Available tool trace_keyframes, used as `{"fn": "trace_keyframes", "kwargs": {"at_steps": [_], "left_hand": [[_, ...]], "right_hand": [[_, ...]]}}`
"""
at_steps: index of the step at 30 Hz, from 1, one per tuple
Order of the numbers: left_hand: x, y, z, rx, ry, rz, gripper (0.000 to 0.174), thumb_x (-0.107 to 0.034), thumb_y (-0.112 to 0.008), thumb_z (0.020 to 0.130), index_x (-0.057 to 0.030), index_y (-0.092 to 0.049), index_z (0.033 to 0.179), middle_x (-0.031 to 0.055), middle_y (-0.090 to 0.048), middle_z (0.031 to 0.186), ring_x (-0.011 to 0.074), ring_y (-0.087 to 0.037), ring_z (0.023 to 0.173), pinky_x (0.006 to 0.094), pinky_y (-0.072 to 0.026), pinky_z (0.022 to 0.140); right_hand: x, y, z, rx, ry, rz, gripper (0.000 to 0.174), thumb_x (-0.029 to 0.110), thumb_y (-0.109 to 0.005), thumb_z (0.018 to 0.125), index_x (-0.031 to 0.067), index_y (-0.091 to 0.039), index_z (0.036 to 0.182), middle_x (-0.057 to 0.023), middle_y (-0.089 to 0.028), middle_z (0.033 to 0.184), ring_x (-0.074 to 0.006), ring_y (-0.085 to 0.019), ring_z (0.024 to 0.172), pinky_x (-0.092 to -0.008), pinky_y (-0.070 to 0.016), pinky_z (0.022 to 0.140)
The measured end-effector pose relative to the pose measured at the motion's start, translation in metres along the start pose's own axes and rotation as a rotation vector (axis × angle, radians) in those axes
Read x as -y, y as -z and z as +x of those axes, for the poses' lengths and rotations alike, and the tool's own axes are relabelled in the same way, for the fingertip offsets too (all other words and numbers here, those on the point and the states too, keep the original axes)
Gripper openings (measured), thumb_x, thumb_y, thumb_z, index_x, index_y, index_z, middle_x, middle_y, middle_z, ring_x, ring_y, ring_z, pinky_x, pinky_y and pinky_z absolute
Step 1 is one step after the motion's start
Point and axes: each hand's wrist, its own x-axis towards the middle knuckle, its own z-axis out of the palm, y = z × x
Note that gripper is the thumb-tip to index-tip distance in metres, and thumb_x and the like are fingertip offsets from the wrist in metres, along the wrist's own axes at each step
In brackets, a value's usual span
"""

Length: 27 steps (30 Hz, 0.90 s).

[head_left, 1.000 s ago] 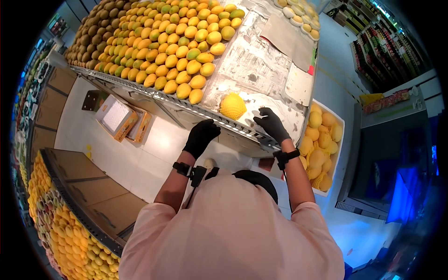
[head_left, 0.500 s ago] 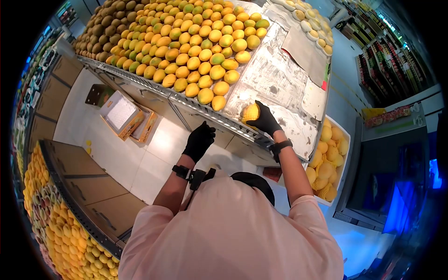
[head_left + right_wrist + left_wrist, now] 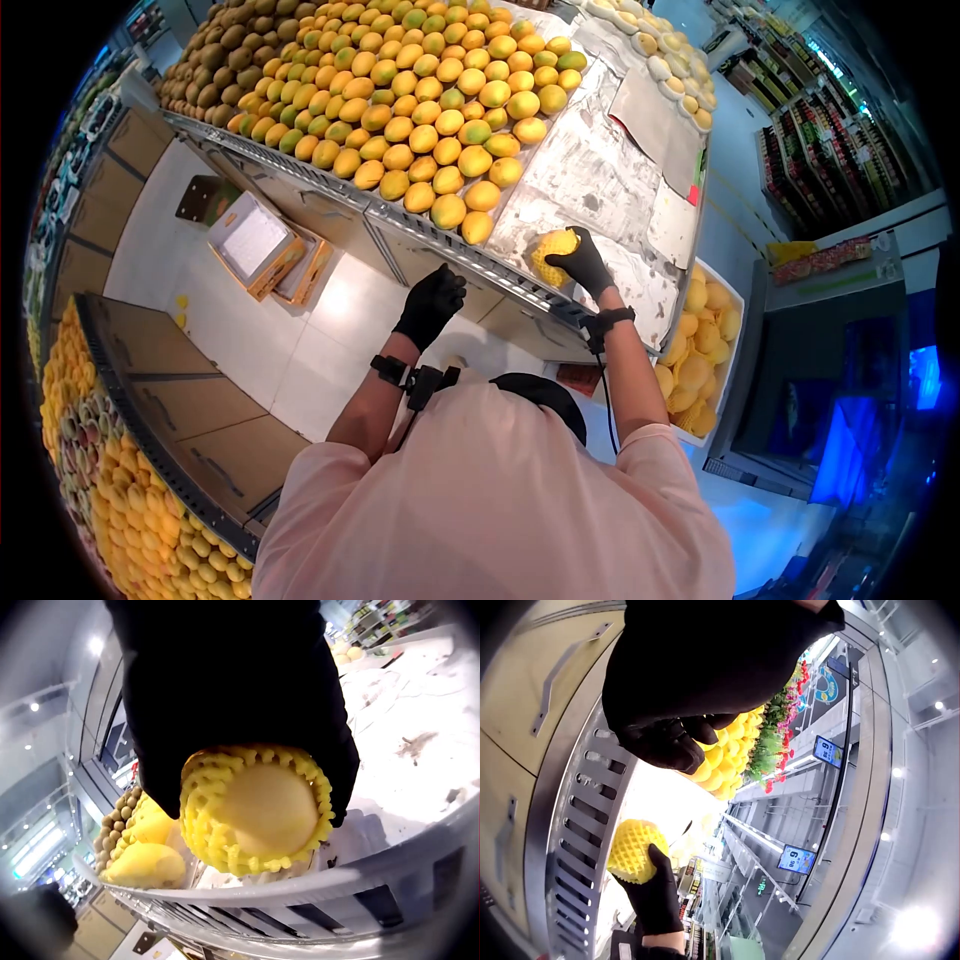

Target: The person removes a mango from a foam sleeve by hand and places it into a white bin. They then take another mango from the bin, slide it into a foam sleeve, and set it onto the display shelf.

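Note:
In the head view my right hand (image 3: 584, 266), in a black glove, grips a yellow mango in a foam net (image 3: 553, 256) near the front edge of the display table (image 3: 570, 165). The right wrist view shows the gloved fingers spread over both sides of the netted mango (image 3: 259, 810), its smooth pale end bare in the net's opening. My left hand (image 3: 432, 305), also black-gloved, hangs in front of the table's edge with loosely curled fingers and holds nothing. From the left wrist, the left hand (image 3: 697, 675) fills the top, the netted mango (image 3: 635, 851) below it.
Rows of mangoes (image 3: 410, 130) cover the table's left part, with brown round fruit (image 3: 235, 60) beyond. A slotted metal rail (image 3: 490, 268) runs along the front. A white crate of netted fruit (image 3: 738, 300) stands at the right. Cardboard boxes (image 3: 262, 245) lie on the floor.
My right hand has come from beside the netted mango to take hold of it, and the mango now looks tilted. The left hand stays in front of the table edge, empty.

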Motion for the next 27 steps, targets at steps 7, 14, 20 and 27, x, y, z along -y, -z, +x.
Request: {"fn": "trace_keyframes", "kwargs": {"at_steps": [7,14,20,27], "left_hand": [[0.005,-0.036,0.021,0.15,0.021,0.05,0.023,-0.011,-0.055,0.094,-0.0019,-0.052,0.114,0.0075,-0.058,0.095,0.0161,-0.056,0.084,0.0263,-0.0483,0.075],[0.003,-0.116,0.049,0.233,-0.29,1.057,0.044,-0.009,-0.066,0.086,0.0024,-0.052,0.125,0.0084,-0.062,0.1,0.0156,-0.062,0.089,0.0269,-0.0508,0.085],[0.023,-0.203,0.082,0.265,0.101,0.339,0.048,-0.01,-0.059,0.094,0.0004,-0.042,0.138,0.0087,-0.057,0.124,0.0166,-0.056,0.115,0.0296,-0.046,0.099],[0.045,-0.267,0.102,0.497,0.04,0.418,0.066,-0.011,-0.066,0.088,0.0007,-0.034,0.144,0.0101,-0.049,0.139,0.0174,-0.047,0.126,0.0324,-0.0377,0.107]], "right_hand": [[0.033,0.058,-0.037,-0.032,-0.205,0.884,0.061,0.009,-0.074,0.082,0.0026,-0.042,0.133,-0.0135,-0.058,0.118,-0.0228,-0.061,0.105,-0.0347,-0.0537,0.087],[0.03,0.101,-0.068,-0.04,-0.112,1.214,0.049,0.014,-0.064,0.091,0.0012,-0.044,0.134,-0.012,-0.056,0.124,-0.0244,-0.058,0.113,-0.0379,-0.0516,0.093],[0.05,0.136,-0.105,-0.059,0.011,1.163,0.057,0.01,-0.065,0.088,-0.0001,-0.041,0.138,-0.0117,-0.054,0.127,-0.0231,-0.053,0.118,-0.0349,-0.0444,0.102],[0.066,0.164,-0.127,-0.254,0.063,0.439,0.072,0.018,-0.075,0.081,-0.0003,-0.038,0.14,-0.0124,-0.049,0.135,-0.0204,-0.048,0.123,-0.0326,-0.0392,0.105]]}}
